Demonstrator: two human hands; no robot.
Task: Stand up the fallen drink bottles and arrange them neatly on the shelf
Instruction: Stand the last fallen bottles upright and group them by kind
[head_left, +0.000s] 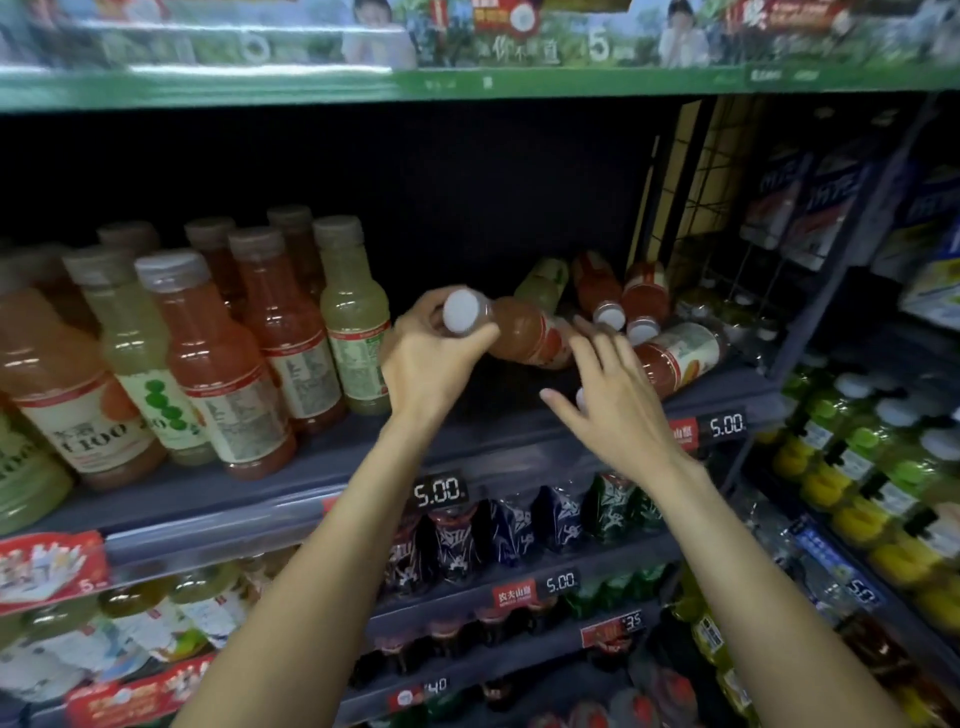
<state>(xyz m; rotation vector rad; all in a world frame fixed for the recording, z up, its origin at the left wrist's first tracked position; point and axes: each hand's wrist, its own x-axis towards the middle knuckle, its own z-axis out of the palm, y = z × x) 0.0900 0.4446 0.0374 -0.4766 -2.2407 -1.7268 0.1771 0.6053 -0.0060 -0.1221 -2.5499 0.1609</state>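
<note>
The left hand (426, 358) fingers grip 1 orange juice bottle (519, 332) near its cap, mid-lift; the right hand (618, 400), fingers spread wide, reaches toward the fallen bottles (675, 353) at 3 o'clock, so next tip it upright beside the standing row (270, 332) at 9 o'clock.

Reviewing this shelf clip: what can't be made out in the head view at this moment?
- Whether the right hand touches the fallen red-juice plastic bottle with the cream label: the hand covers its cap end.
- How many fallen bottles lie at the dark back of the grey shelf: they overlap.
- Label of the orange-juice bottle with the white cap gripped by the left hand: blurred.
</note>
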